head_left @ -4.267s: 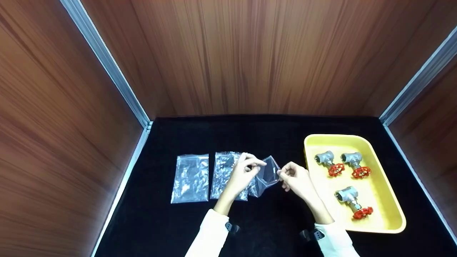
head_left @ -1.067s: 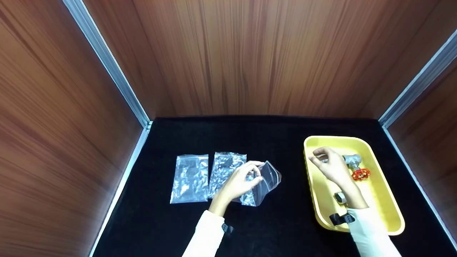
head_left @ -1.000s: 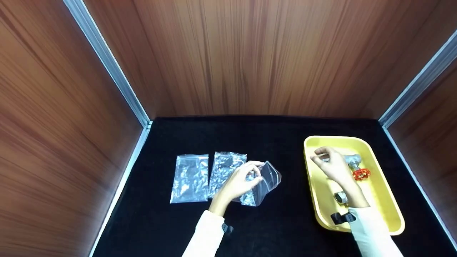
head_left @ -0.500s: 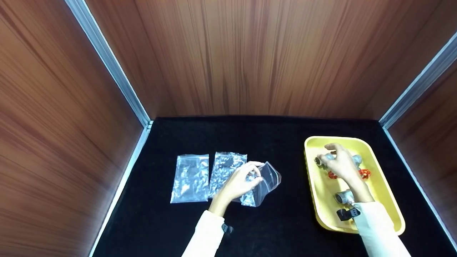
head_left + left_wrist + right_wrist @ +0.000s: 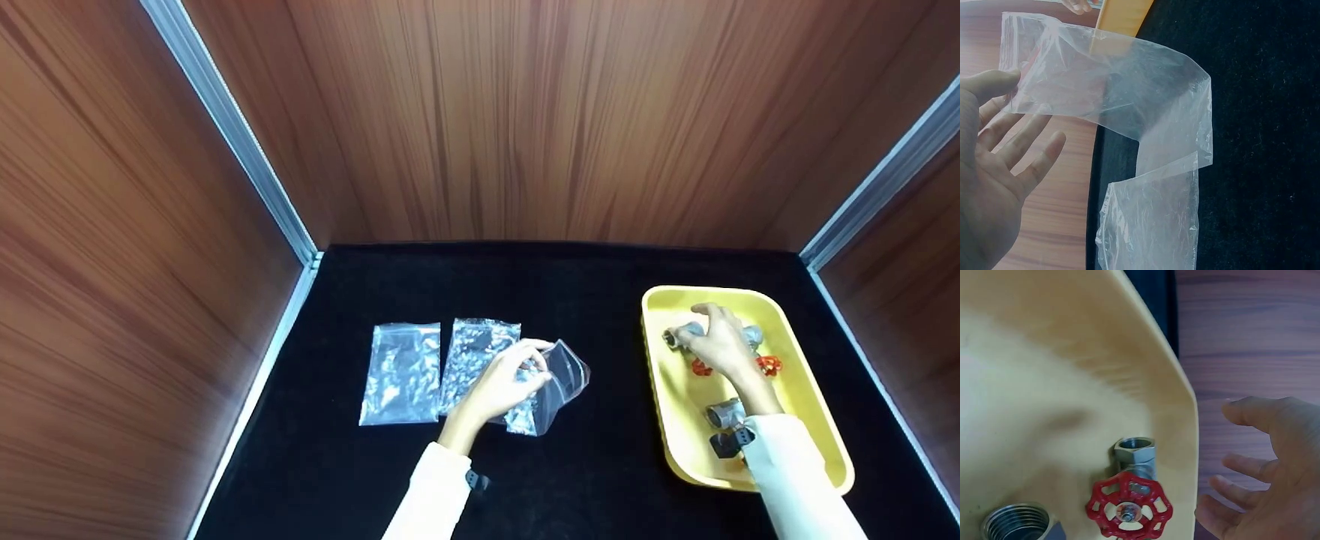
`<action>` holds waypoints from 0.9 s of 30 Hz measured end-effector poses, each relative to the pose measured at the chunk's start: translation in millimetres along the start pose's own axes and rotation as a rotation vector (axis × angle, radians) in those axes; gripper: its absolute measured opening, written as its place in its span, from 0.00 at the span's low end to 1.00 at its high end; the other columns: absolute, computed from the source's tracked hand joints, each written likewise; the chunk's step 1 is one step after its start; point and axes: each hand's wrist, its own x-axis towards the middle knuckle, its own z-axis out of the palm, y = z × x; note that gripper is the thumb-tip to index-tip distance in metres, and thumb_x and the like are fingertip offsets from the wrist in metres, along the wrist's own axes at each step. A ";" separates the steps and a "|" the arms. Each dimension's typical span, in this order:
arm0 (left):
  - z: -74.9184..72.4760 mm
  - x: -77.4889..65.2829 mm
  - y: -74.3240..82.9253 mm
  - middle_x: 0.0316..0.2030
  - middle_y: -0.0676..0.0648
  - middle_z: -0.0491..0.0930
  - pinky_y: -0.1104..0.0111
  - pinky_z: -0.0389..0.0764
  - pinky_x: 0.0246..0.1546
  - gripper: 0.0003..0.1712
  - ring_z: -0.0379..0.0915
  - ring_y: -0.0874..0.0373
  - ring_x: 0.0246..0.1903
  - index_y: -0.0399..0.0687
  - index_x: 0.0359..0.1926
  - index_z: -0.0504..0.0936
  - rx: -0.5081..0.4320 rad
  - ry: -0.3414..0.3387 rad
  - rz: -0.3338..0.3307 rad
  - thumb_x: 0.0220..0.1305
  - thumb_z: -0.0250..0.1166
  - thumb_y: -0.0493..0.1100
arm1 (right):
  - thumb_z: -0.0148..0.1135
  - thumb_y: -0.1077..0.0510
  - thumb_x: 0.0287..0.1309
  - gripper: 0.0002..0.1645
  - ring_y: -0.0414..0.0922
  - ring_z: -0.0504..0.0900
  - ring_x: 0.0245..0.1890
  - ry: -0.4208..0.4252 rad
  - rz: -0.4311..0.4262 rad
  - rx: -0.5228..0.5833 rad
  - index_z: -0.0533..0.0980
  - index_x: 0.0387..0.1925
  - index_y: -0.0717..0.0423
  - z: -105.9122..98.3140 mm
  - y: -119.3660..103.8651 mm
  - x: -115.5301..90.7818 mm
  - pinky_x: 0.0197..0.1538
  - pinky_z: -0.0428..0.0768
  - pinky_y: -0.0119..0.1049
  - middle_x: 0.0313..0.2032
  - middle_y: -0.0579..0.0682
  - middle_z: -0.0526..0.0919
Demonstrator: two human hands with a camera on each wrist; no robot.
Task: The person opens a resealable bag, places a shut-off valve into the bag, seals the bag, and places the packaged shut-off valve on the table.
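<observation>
My left hand (image 5: 504,382) pinches the mouth edge of a clear plastic zip bag (image 5: 564,375) between thumb and fingers. In the left wrist view this bag (image 5: 1123,79) hangs bent, its mouth end raised. My right hand (image 5: 720,341) is over the yellow tray, above a metal valve (image 5: 673,337) with a red handwheel (image 5: 701,367). Its thumb and fingers are spread apart with nothing between them. The right wrist view shows the valve (image 5: 1137,458) apart from the fingers. Two more valves lie in the tray, one (image 5: 752,336) partly behind the hand, another (image 5: 724,413) partly under the wrist.
Two clear bags lie flat on the black cloth, one (image 5: 401,375) at the left and one (image 5: 480,345) partly under my left hand. The yellow tray (image 5: 825,427) has a raised rim. Wood-grain walls (image 5: 480,135) enclose the back and sides.
My right hand has let go of the bag's edge and moved right, over the tray. In the last second it shifted slightly further right and its fingers spread. The left hand still holds the bag.
</observation>
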 end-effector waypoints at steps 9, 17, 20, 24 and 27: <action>0.6 -0.9 -0.4 0.60 0.52 0.77 0.66 0.74 0.59 0.05 0.72 0.60 0.61 0.54 0.33 0.77 0.009 0.002 -0.002 0.62 0.65 0.46 | 0.65 0.46 0.58 0.42 0.73 0.59 0.63 -0.011 0.039 -0.031 0.62 0.64 0.70 11.6 10.9 7.0 0.61 0.62 0.68 0.62 0.76 0.62; 1.3 -3.3 -0.5 0.60 0.54 0.76 0.65 0.74 0.60 0.05 0.71 0.61 0.62 0.55 0.33 0.77 0.005 -0.005 -0.030 0.61 0.65 0.46 | 0.64 0.46 0.59 0.46 0.75 0.60 0.61 -0.034 0.068 -0.080 0.58 0.66 0.72 18.2 23.8 10.4 0.59 0.64 0.68 0.61 0.78 0.62; 1.3 -3.5 -0.5 0.61 0.55 0.76 0.66 0.74 0.60 0.05 0.70 0.61 0.63 0.55 0.33 0.77 0.002 -0.006 -0.042 0.62 0.65 0.47 | 0.65 0.44 0.59 0.49 0.75 0.60 0.61 -0.045 0.073 -0.091 0.56 0.67 0.73 19.9 26.6 11.9 0.59 0.63 0.69 0.61 0.79 0.61; 1.3 -3.3 -1.3 0.61 0.55 0.76 0.66 0.74 0.60 0.05 0.70 0.61 0.63 0.55 0.33 0.77 -0.002 -0.007 -0.047 0.63 0.65 0.47 | 0.64 0.42 0.59 0.51 0.76 0.60 0.61 -0.063 0.084 -0.101 0.55 0.68 0.73 21.6 28.5 14.5 0.59 0.64 0.70 0.62 0.80 0.60; 1.3 -2.8 -1.6 0.61 0.54 0.76 0.64 0.75 0.59 0.05 0.70 0.60 0.62 0.55 0.32 0.77 -0.012 -0.013 -0.046 0.63 0.65 0.46 | 0.64 0.40 0.58 0.54 0.76 0.60 0.61 -0.084 0.098 -0.105 0.54 0.68 0.73 22.1 29.5 15.8 0.58 0.64 0.70 0.62 0.80 0.59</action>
